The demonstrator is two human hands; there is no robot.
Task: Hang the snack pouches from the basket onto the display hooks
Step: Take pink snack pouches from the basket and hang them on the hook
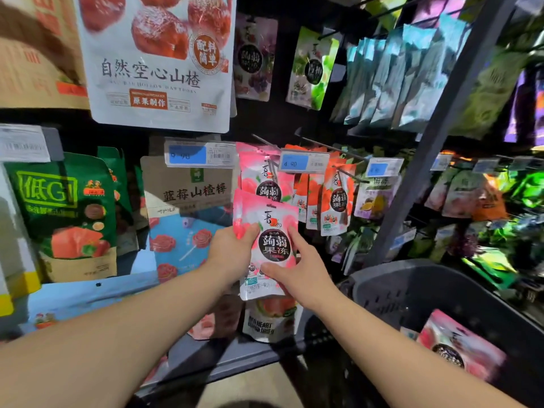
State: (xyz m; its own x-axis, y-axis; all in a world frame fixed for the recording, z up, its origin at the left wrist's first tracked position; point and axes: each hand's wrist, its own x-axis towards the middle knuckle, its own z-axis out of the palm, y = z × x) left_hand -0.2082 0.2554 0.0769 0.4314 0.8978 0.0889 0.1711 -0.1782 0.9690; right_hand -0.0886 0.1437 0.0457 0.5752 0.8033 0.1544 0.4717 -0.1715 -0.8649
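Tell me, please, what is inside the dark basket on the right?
One pink snack pouch lies in the basket. Its dark floor runs out of the frame, so other pouches could be unseen.

Left hand (232,251), right hand (300,269): bare; forearms (132,319) bare too (up to frame edge).
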